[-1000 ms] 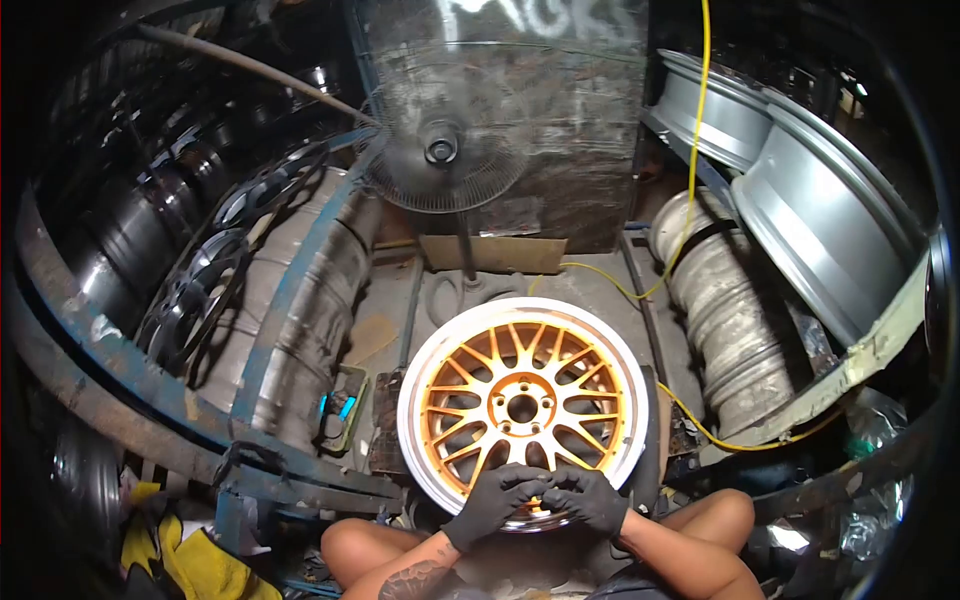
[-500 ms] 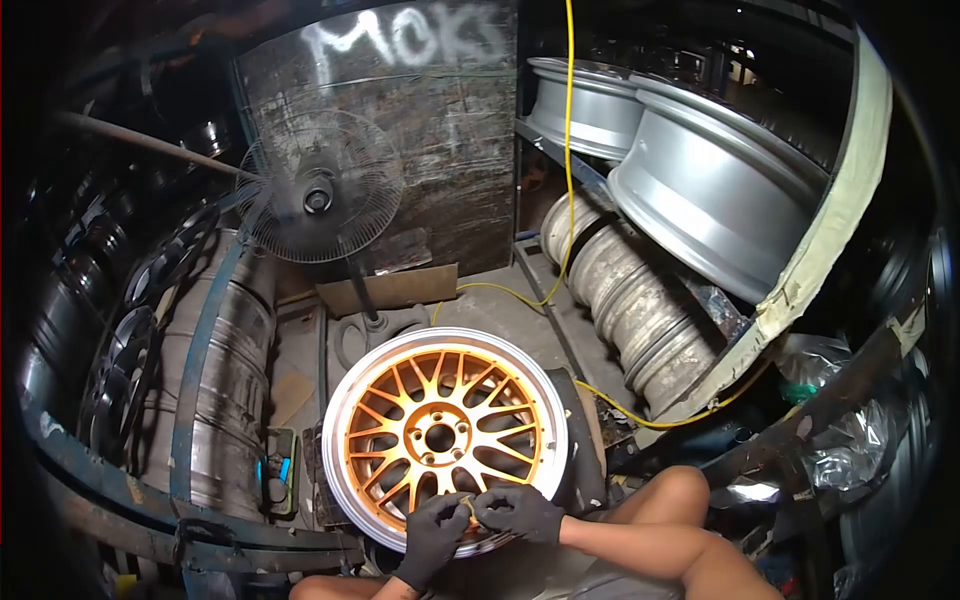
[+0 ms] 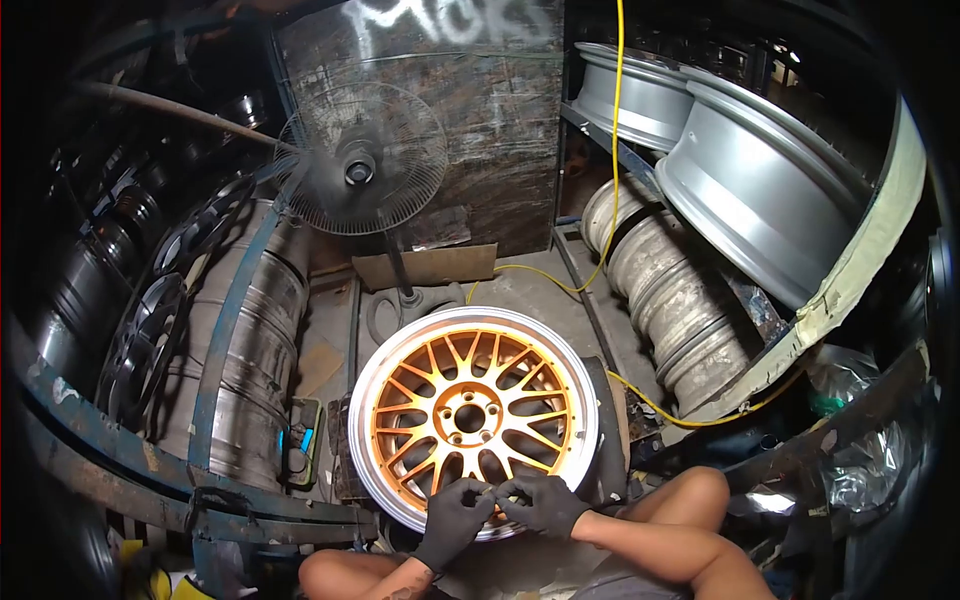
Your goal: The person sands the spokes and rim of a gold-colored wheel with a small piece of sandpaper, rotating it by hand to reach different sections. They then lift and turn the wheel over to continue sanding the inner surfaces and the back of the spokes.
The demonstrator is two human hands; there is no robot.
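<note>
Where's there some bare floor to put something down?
Just past the gold wheel is bare floor, bordered by the fan base and yellow cord. It's crowded at the left-side rims, the right-side rims, and around the left hand and right hand.

From here I see the left hand [image 3: 456, 514] and right hand [image 3: 543, 505], both dark-gloved, drawn close together in front of the person, fingers curled toward the thumbs. The tattooed left forearm [image 3: 408, 578] angles upward; the right forearm [image 3: 640, 543] slants inward, its elbow bent. The knees [image 3: 703, 490] splay outward.
</note>
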